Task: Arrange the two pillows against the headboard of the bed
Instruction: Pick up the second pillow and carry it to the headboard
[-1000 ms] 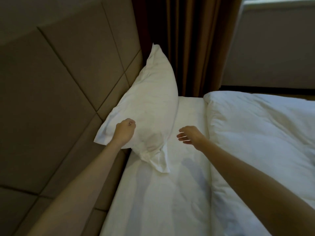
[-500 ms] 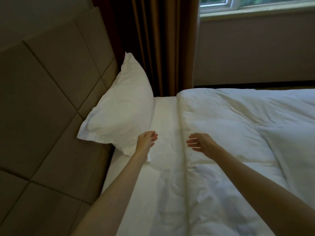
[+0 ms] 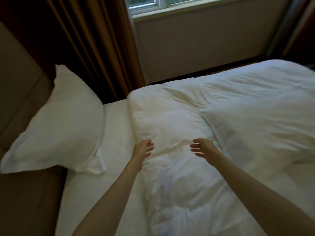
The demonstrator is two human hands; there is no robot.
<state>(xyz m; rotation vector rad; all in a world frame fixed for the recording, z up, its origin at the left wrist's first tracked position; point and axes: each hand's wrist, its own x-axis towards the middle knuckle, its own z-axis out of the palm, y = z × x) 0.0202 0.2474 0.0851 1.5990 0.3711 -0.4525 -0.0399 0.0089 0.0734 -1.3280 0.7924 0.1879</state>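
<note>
White and plump, one pillow (image 3: 59, 126) leans tilted against the padded tan headboard (image 3: 15, 79). Both hands, left (image 3: 143, 150) and right (image 3: 202, 149), hover spread and empty above the rumpled duvet (image 3: 221, 116). Brown pleated curtain (image 3: 95, 40) hangs behind the bed.

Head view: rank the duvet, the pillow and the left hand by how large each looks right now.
1. duvet, covering most of the bed.
2. pillow, leaning on the headboard.
3. left hand, smallest.
Apparent size only; the hand is nearest the camera.
</note>
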